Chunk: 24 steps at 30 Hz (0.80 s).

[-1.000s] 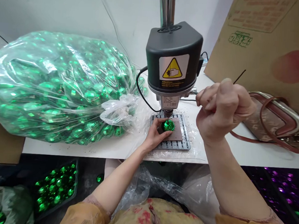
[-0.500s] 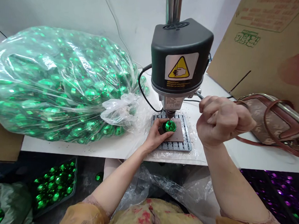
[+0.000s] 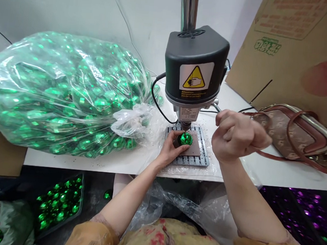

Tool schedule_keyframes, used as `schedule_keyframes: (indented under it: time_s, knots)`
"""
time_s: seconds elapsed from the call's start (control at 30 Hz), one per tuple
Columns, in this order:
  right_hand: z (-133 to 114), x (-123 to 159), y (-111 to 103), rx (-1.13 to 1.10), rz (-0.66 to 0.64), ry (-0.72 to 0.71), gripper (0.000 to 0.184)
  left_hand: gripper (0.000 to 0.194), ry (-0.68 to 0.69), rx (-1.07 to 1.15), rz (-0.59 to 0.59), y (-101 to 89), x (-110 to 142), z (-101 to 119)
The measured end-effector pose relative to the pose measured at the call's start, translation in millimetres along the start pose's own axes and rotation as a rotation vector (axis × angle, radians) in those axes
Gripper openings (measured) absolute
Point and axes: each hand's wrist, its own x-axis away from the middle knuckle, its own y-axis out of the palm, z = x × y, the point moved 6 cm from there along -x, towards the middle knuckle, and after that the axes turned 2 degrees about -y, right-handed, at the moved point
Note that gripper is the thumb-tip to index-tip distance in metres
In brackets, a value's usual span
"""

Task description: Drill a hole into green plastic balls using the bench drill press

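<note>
A small bench drill press (image 3: pixel 195 68) with a black head stands on the white table (image 3: pixel 93 163). Under its bit a faceted green bead (image 3: pixel 185 139) sits on a brown pad on the slotted metal base (image 3: pixel 198 159). My left hand (image 3: pixel 170 150) pinches the bead from the left and holds it in place. My right hand (image 3: pixel 237 136) is a fist wrapped round the drill's feed lever (image 3: pixel 216 105), to the right of the head. The bit touches the top of the bead.
A big clear bag of green beads (image 3: pixel 61 95) fills the table's left. A brown handbag (image 3: pixel 294 128) lies at right before a leaning cardboard box (image 3: pixel 297 49). Below the table are a tray of green beads (image 3: pixel 59 203), purple beads (image 3: pixel 305 214) and loose plastic sheet (image 3: pixel 174 205).
My right hand has pulled the lever down and toward me. The drill head has come lower onto the bead. My left hand stays on the bead.
</note>
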Motion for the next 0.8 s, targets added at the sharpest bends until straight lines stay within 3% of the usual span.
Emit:
schedule_keyframes:
  time_s: [0.1, 0.17, 0.27, 0.33, 0.47, 0.53, 0.6, 0.7, 0.8]
  knots:
    - [5.7, -21.1, 6.8, 0.081, 0.115, 0.178, 0.051, 0.052, -0.001, 0.000, 0.029, 0.6, 1.8, 5.5]
    - [11.6, -34.2, 15.4, 0.101, 0.081, 0.306, 0.046, 0.048, 0.015, -0.074, 0.118, -3.5, 9.6, 13.3]
    - [14.6, -44.3, 20.7, 0.096, 0.051, 0.345, 0.040, 0.042, 0.144, -0.249, 0.184, -6.8, 35.2, 29.6]
    - [14.9, -44.6, 20.0, 0.085, 0.056, 0.319, 0.039, 0.043, 0.334, -0.345, 0.057, 1.8, 60.6, 39.8]
    - [15.8, -41.0, 19.0, 0.041, 0.059, 0.284, 0.040, 0.039, 0.730, -0.719, -0.384, 36.0, 124.5, 39.5]
    - [16.2, -40.6, 18.7, 0.041, 0.060, 0.285, 0.040, 0.039, 0.782, -0.923, -0.574, 49.3, 147.9, 28.1]
    - [16.4, -41.2, 18.0, 0.051, 0.061, 0.289, 0.040, 0.042, 0.746, -0.996, -0.659, 53.4, 157.8, 20.6]
    - [16.7, -42.0, 17.0, 0.051, 0.054, 0.295, 0.039, 0.040, 0.684, -0.868, -0.552, 39.2, 143.3, 24.7]
    - [17.0, -41.7, 16.3, 0.043, 0.054, 0.306, 0.040, 0.017, 0.500, -0.733, -0.234, -4.8, 88.7, 29.9]
